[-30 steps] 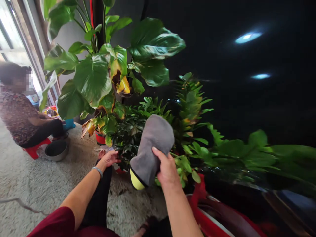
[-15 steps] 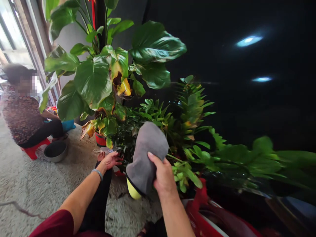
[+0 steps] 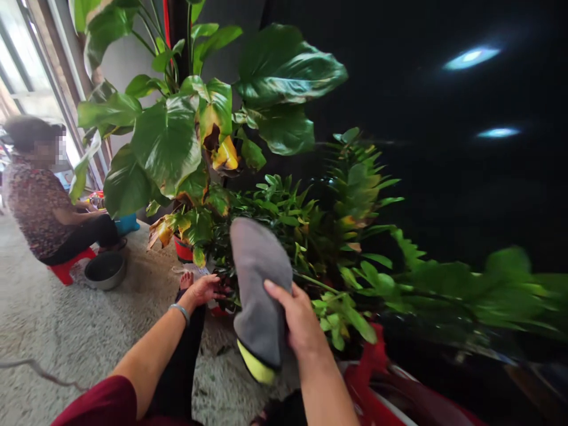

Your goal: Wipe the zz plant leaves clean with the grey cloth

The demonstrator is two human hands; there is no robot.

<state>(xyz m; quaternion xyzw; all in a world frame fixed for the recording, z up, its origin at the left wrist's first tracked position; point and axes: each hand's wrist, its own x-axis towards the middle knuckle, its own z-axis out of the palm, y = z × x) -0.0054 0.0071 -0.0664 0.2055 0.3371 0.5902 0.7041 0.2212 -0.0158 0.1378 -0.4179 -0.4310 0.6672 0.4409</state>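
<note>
Far left: other person [image 3: 33, 195] sits on red stool [image 3: 66, 267], grey bowl [image 3: 105, 270] on floor just beside. Big-leaf plant [image 3: 177, 130] in red pot [image 3: 183, 248] stands behind. Left hand [image 3: 205, 290] near floor, fingers loosely spread, holds nothing, fingertips at dark low leaves. Middle: right hand [image 3: 302, 322] closed on grey mitt [image 3: 260, 290], thumb on top; mitt held up in front of leafy plants [image 3: 319, 236], yellow edge at bottom. Right: blurry green fronds, dark wall.

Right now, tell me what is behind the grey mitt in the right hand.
Behind the grey mitt, held in the right hand, stand small-leaved potted plants. The mitt covers their lower stems and pot. The left hand reaches toward the foliage beside it.
</note>
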